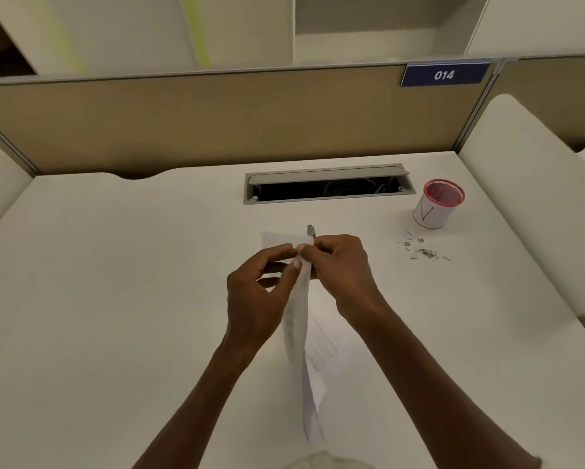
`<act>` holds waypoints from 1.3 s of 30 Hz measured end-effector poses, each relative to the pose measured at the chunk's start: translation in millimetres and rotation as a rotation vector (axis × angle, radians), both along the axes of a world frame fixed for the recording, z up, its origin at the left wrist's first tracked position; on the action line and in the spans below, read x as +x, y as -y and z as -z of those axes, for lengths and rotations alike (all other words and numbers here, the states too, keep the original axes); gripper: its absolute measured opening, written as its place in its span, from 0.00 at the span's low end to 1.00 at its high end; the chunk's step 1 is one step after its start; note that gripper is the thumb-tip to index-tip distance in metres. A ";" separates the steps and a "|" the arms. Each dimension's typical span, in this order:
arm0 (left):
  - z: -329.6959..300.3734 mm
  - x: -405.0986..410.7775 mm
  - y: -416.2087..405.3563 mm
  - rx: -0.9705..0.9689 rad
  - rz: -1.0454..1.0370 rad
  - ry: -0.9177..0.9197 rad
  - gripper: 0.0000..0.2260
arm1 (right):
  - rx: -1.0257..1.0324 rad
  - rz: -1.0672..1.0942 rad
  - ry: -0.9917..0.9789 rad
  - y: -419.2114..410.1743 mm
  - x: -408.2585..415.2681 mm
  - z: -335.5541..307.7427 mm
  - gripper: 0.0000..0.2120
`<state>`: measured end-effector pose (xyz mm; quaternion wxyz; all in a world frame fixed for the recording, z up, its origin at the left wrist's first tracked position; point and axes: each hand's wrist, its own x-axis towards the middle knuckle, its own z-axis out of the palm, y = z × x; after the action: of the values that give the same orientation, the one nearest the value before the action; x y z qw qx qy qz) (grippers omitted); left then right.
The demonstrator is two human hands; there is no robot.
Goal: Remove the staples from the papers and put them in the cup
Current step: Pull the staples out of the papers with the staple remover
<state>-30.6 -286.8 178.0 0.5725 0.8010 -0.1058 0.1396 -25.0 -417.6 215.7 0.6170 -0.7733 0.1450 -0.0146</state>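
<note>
Both hands, left hand [260, 282] and right hand [338, 265], pinch the top edge of stapled papers [299, 319] above a white desk [115, 282]; loose staples [423, 248] lie near a red-rimmed cup [438, 204].

Office cubicle, tan partition [216, 120], numbered plate [445, 75], desk cable hatch [328, 188]

Both hands raised, fingertips together, left hand [262, 289] and right hand [341, 265] each pinching.

staple: hidden behind fingers [296, 264] | papers [297, 319]: print blurred, unreadable
</note>
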 end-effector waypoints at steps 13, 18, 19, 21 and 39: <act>-61.7 34.4 -25.6 0.324 0.331 -0.146 0.07 | 0.400 -0.337 -0.263 54.5 14.8 -24.4 0.17; -70.2 45.1 -30.6 0.384 0.328 -0.203 0.07 | 0.355 -0.455 -0.227 55.9 21.3 -23.1 0.23; -70.3 48.4 -33.2 0.380 0.285 -0.208 0.06 | 0.306 -0.505 -0.226 56.9 21.3 -22.7 0.23; -70.9 57.1 -40.1 0.348 0.180 -0.206 0.05 | 0.186 -0.588 -0.252 59.7 20.2 -19.0 0.22; 130.6 146.6 -65.3 0.484 -0.043 -0.458 0.14 | -0.549 -0.493 -0.470 75.2 49.7 144.7 0.19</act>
<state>116.0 -221.6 47.4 0.3714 0.9264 0.0123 -0.0613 24.7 -492.8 71.0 0.3238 -0.9025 0.0834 0.2715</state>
